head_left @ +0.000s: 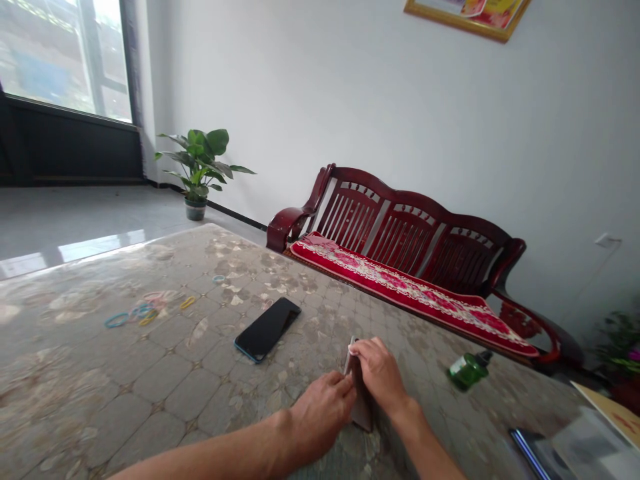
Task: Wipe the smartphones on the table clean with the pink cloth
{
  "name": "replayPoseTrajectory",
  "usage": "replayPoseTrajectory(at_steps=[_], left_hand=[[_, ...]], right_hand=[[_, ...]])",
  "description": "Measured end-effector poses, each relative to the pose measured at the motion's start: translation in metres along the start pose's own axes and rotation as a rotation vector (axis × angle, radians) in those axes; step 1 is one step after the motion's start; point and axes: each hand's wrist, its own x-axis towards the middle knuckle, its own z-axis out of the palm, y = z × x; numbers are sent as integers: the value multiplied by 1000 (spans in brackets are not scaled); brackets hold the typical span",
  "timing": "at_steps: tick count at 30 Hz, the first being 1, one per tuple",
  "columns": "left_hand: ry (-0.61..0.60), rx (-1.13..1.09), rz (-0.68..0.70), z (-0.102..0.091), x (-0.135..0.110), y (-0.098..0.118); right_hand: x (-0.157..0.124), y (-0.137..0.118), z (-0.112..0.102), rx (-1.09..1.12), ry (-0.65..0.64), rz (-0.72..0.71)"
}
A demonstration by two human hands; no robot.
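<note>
Both hands meet at a thin brownish flat object (361, 407) standing on edge on the patterned table (150, 373); it may be a phone case or wallet, I cannot tell. My left hand (320, 413) pinches its near side. My right hand (381, 373) grips its top and far side. A black smartphone (267, 329) lies face up just left of the hands. Several coloured rubber bands (143, 310) lie scattered farther left.
A small green bottle (467, 370) lies on its side at the right. Another dark phone and papers (565, 447) sit at the lower right corner. Behind the table stand a red wooden bench (400, 247) with a cushion and a potted plant (197, 167).
</note>
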Motion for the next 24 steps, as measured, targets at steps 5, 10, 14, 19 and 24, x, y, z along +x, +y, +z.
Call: replayPoseTrajectory(at_steps=[5,10,14,19,24], left_hand=[[-23,47,32,-2,1,0],[-20,26,-2,-7,1,2],[-9,-15,-20,-9,1,2],[-26,-71,-39,-18,1,2],[-21,-79,-50,-21,0,2]], right_hand=[[-16,-5,-1,-6,8,-47],[-16,-8,-1,-60,51,9],[-23,-14,-2,-54,27,-43],[-20,-7,-2,-69,59,-3],[-23,-7,-7,-51,33,-18]])
